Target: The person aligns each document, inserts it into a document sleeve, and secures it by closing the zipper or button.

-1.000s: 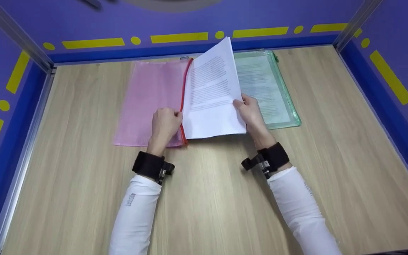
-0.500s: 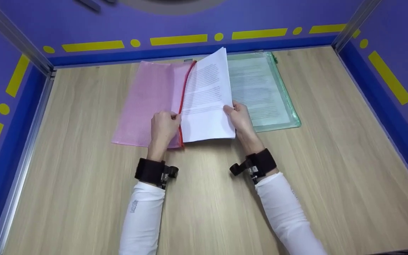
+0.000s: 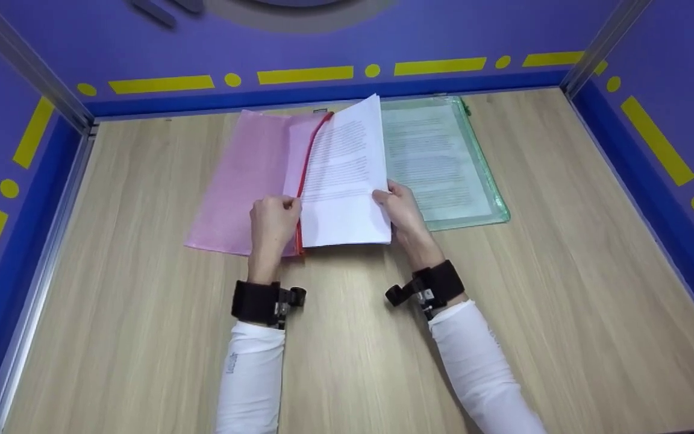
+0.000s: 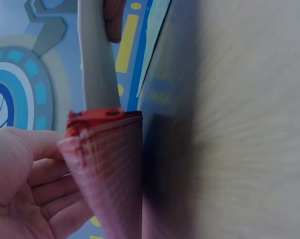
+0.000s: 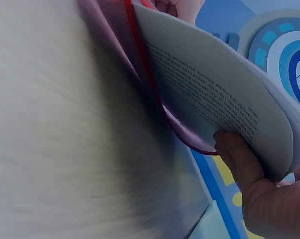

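A pink mesh zipper pouch point(image 3: 250, 175) with a red zipper edge point(image 3: 306, 163) lies left of centre, its mouth facing right. My left hand point(image 3: 273, 222) pinches the upper lip of that mouth near the front corner; the lip also shows in the left wrist view as a red edge point(image 4: 97, 115). Printed paper sheets point(image 3: 347, 181) stand partly inside the mouth, tilted up to the right. My right hand point(image 3: 404, 208) grips their right edge, thumb on top and fingers beneath, as the right wrist view shows with the hand point(image 5: 269, 189) around the sheets.
A green zipper pouch point(image 3: 443, 163) holding printed paper lies flat to the right, partly under the raised sheets. Blue-purple walls point(image 3: 299, 90) with yellow marks enclose the wooden table point(image 3: 347, 361) at the back and sides.
My right hand has moved left and slightly toward me, bringing the sheets further into the pink pouch. My left hand keeps its pinch while the pouch's upper layer has bulged and lifted.
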Motion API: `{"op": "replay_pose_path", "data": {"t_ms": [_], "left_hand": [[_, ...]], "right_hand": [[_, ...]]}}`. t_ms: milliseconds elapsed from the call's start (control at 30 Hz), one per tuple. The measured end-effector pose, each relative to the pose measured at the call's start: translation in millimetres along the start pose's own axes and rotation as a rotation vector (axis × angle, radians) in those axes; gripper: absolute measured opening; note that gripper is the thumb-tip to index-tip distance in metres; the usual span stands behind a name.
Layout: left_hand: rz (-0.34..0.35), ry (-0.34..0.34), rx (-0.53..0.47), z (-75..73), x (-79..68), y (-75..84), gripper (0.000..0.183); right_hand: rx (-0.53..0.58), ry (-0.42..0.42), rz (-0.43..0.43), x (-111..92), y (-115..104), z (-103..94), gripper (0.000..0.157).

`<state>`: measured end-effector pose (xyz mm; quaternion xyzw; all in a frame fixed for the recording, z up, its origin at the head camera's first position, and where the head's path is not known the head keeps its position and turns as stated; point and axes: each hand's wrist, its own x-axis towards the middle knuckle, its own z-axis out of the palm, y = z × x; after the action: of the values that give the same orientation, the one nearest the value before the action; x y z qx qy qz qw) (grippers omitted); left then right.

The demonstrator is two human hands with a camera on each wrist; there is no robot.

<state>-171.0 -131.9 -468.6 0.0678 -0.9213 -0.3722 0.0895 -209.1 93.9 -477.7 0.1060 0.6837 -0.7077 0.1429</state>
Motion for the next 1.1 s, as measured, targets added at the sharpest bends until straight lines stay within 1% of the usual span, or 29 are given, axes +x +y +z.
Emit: {"op": "replay_pose_path", "data": {"t_ms": [67,200,300,400,667,767,967,1100], "left_hand": [[0.011,0.011,0.016,-0.5,-0.1,-0.4,0.024],[0.001,0.014,0.017,-1.1,-0.2,-1.3,0.023],[0.007,0.022,0.010,-0.8,-0.3,-1.9,0.023],[0.012,0.025,0.003,-0.6,-1.2,-0.6,0.022],[0.017,0.007,-0.053,1.1,-3.1,5.7,0.022],[0.011,0.004,-0.061,0.4,-3.5,6.9,0.022],[0.008,0.027,-0.067,0.1,-2.4,6.9,0.022],[0.004,0.054,-0.061,0.4,-2.1,5.1,0.023]], "right_hand": [[0.016,-0.027,0.014,-0.3,0.7,-1.1,0.044],[0.052,-0.093,0.034,-1.2,2.3,-3.4,0.053],[0.050,-0.142,0.017,-1.7,4.0,-3.6,0.054],[0.052,-0.171,-0.003,-1.6,5.6,-1.6,0.053],[0.031,-0.194,-0.026,-1.3,9.1,6.8,0.053],[0.023,-0.203,-0.019,-3.4,9.8,8.3,0.051],[0.001,-0.179,0.051,-4.8,4.8,1.4,0.043],[-0.015,-0.193,0.112,-5.4,-0.4,-7.3,0.045]]}}
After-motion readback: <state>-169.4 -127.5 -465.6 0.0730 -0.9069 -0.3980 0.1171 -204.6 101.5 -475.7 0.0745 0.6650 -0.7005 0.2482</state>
